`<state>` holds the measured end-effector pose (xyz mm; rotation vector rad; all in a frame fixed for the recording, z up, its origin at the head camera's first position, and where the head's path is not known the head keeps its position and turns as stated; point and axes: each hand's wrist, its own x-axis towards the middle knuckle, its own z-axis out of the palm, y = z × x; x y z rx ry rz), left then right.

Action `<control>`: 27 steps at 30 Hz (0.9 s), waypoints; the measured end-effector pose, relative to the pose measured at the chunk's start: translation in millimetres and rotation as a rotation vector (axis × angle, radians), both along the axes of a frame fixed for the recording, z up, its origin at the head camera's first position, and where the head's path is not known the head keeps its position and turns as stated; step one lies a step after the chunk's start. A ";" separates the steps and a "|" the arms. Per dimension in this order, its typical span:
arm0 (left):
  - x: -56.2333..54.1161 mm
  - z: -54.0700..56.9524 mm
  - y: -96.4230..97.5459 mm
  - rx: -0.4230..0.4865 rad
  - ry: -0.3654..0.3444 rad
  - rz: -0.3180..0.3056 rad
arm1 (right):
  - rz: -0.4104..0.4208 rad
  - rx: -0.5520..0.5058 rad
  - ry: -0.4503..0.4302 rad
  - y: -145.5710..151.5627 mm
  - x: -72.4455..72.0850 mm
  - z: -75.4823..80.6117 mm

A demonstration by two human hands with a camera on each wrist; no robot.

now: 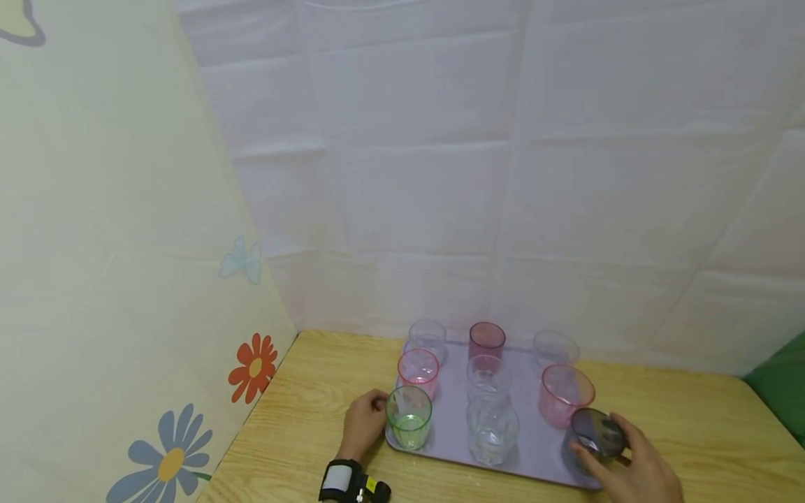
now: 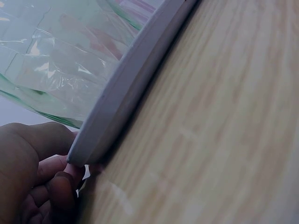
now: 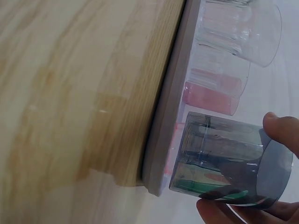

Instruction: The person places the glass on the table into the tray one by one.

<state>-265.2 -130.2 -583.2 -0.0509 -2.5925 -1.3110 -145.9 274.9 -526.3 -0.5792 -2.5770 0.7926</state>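
A lilac tray (image 1: 449,419) lies on the wooden table and bears several glasses. My left hand (image 1: 363,427) is at its left front edge; the left wrist view shows the fingers curled and pinching the tray rim (image 2: 112,95). Just beside that hand stands a green glass (image 1: 410,423). At the right front corner, my right hand (image 1: 641,464) grips a dark grey glass (image 1: 597,434) near its rim, thumb on one side and fingers on the other. In the right wrist view this grey glass (image 3: 219,161) has its base close to the tray; contact is unclear.
A clear glass (image 1: 492,436) stands front middle, another clear glass (image 1: 488,374) behind it, then a dark pink glass (image 1: 487,342). Pink glasses stand left (image 1: 418,374) and right (image 1: 566,402), with clear glasses behind them. A white cloth (image 1: 409,195) hangs behind the table.
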 end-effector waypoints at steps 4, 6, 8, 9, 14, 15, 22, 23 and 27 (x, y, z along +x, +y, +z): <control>-0.5 -0.6 0.7 0.003 -0.010 -0.006 | 0.001 0.020 -0.002 -3.5 -0.3 -1.1; -1.2 -1.2 0.7 0.003 -0.013 -0.004 | -0.001 0.031 0.006 -5.6 0.3 -0.6; -1.9 -1.8 0.7 0.003 -0.018 -0.001 | 0.002 0.035 0.031 -7.0 0.8 -0.8; -1.9 -1.7 0.6 0.004 -0.018 0.002 | 0.002 0.035 0.046 -7.7 1.2 -0.8; -1.8 -0.6 0.5 0.002 -0.017 -0.003 | 0.008 0.035 0.081 -10.0 2.6 -2.6; -1.6 -0.2 0.5 0.001 -0.020 -0.004 | 0.007 0.038 0.084 -10.1 2.9 -3.4; 0.4 1.3 0.4 0.001 -0.028 -0.008 | -0.016 0.070 0.126 -12.0 4.5 -10.1; 0.5 1.1 0.4 -0.001 -0.024 -0.007 | -0.021 0.072 0.123 -12.2 4.3 -10.7; 0.8 1.6 0.9 -0.004 -0.021 -0.002 | -0.039 0.078 0.087 -13.0 3.9 -11.5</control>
